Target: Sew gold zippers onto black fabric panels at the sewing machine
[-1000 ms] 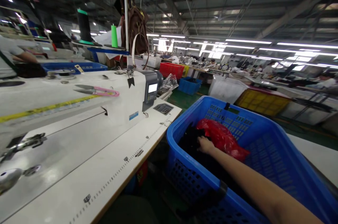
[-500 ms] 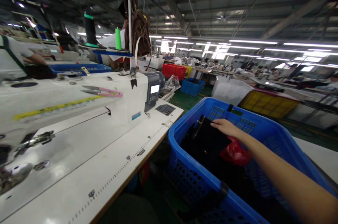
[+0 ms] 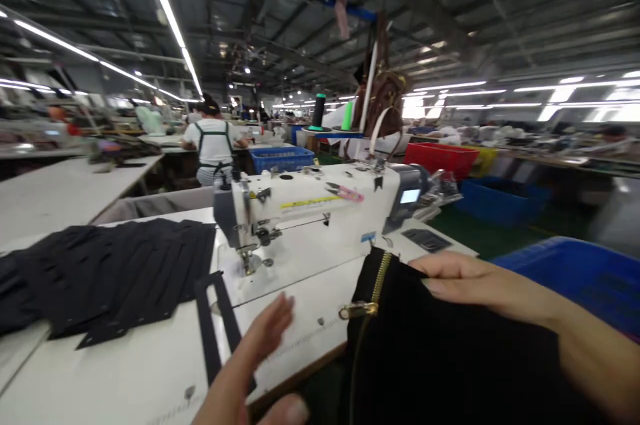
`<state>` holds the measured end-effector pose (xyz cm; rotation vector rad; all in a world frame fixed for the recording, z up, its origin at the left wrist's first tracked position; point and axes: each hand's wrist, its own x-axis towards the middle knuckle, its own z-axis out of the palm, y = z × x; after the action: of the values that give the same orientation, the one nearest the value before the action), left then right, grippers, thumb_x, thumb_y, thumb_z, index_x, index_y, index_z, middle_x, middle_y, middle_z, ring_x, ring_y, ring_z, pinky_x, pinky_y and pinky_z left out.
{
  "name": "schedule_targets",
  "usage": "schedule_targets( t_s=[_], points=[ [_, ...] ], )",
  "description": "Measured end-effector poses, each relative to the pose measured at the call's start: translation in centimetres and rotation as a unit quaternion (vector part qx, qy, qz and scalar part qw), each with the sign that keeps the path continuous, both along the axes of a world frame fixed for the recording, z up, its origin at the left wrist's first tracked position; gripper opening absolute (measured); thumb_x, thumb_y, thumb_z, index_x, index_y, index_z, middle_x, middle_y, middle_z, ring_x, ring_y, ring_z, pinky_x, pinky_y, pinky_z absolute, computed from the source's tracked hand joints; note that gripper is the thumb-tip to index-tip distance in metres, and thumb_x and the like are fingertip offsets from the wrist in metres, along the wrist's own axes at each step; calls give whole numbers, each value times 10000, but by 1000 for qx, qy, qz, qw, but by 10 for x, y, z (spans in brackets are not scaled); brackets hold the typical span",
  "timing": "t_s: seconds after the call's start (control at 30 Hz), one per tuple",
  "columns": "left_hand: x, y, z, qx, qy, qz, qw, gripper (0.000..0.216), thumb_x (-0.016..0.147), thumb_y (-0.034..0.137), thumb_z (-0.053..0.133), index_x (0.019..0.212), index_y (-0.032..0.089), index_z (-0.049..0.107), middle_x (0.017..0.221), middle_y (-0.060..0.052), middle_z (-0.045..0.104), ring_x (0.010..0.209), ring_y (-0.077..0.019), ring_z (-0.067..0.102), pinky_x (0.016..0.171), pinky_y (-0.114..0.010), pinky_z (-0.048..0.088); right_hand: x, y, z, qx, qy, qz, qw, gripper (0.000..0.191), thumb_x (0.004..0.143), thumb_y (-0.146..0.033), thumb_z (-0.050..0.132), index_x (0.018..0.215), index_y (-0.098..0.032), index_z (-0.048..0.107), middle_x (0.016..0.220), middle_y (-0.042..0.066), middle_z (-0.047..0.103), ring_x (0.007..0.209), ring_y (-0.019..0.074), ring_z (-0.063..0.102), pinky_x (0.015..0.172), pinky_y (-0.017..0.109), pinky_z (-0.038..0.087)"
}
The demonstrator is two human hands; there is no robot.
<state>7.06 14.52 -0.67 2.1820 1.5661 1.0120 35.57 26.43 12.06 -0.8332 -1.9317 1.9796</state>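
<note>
My right hand [image 3: 460,278] pinches the upper edge of a black fabric piece [image 3: 450,358], which hangs in front of the table edge. A brass zipper [image 3: 381,278] with a gold pull [image 3: 358,309] runs down its left side. My left hand [image 3: 260,351] is raised over the table's front, fingers stretched and thumb apart, holding nothing. Beyond it stands a white sewing machine [image 3: 310,225]. A black strip frame [image 3: 220,318] with a long slot lies left of that hand, partly covered by it.
Many overlapping black fabric pieces [image 3: 130,271] cover the table's left side. Pink-handled thread snips [image 3: 350,194] and a yellow tape measure [image 3: 307,201] are on the machine. A blue basket [image 3: 565,278] stands at right. A person in white [image 3: 214,141] sits farther back.
My right hand has lifted the black zippered piece out of the blue basket and over to the table's front. My left hand has come into view. The camera has turned left.
</note>
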Motion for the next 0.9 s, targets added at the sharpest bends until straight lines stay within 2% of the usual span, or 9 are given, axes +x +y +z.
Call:
schedule_targets(
  t_s=[0.07,0.13,0.23,0.33,0.43,0.6,0.7,0.8,0.9],
  points=[
    [10,6,10,-56,-63,7,996,477,873,554,352,1138,201,530,868,-75,660,752,-196,635,627,-293,489,-34,12,-15,23,-21,59,998,371,826,-438,535,1025,-135,610,908,82,652,841,215,623,762,317,472],
    [17,17,16,-212,-278,-3,937,497,823,564,437,943,113,609,752,-81,661,689,-209,634,603,-286,479,-63,31,-33,157,-94,90,979,386,860,-456,451,986,-128,611,821,69,650,767,207,625,695,310,485],
    [12,28,15,-297,-409,30,862,450,753,450,556,1018,87,570,766,-79,654,716,-220,630,632,-297,483,-93,64,-62,408,-191,31,892,326,864,-352,428,1017,-117,594,782,75,625,718,209,600,676,329,468],
    [-3,24,13,-225,-298,78,924,560,725,183,537,1265,164,389,1142,-113,562,1009,-239,557,805,-344,466,-109,83,-88,489,-203,-27,848,273,849,-252,432,1027,-108,581,916,123,596,850,237,565,796,373,409],
    [-16,17,17,-131,-61,122,982,512,684,67,520,1172,219,495,1294,-93,427,1173,-261,413,949,-405,369,-116,77,-109,516,-207,-21,831,194,829,-309,510,888,-153,609,862,86,593,816,219,557,749,331,417],
    [-16,30,25,-126,125,164,970,60,773,211,571,825,198,599,940,-56,552,902,-236,521,821,-407,406,-124,59,-126,535,-220,-28,815,175,730,-313,666,798,-172,586,817,57,573,796,226,530,719,349,400],
    [-13,45,23,-161,163,173,958,110,720,228,646,790,186,573,884,-34,556,865,-229,513,782,-384,388,-129,58,-122,565,-187,-20,803,160,750,-233,654,889,-183,591,908,63,556,879,231,500,771,363,379],
    [-13,51,21,-178,162,152,959,77,735,151,613,771,196,562,864,-8,561,857,-202,511,758,-336,371,-137,60,-116,595,-94,57,796,209,776,-198,636,978,-234,597,1023,44,529,966,214,461,837,360,346],
    [-15,49,23,-190,156,139,959,88,748,116,587,745,200,561,850,-1,556,853,-189,509,753,-310,365,-144,63,-116,557,-56,116,820,148,738,-219,689,867,-229,618,950,17,542,924,188,476,823,335,347]
  ],
)
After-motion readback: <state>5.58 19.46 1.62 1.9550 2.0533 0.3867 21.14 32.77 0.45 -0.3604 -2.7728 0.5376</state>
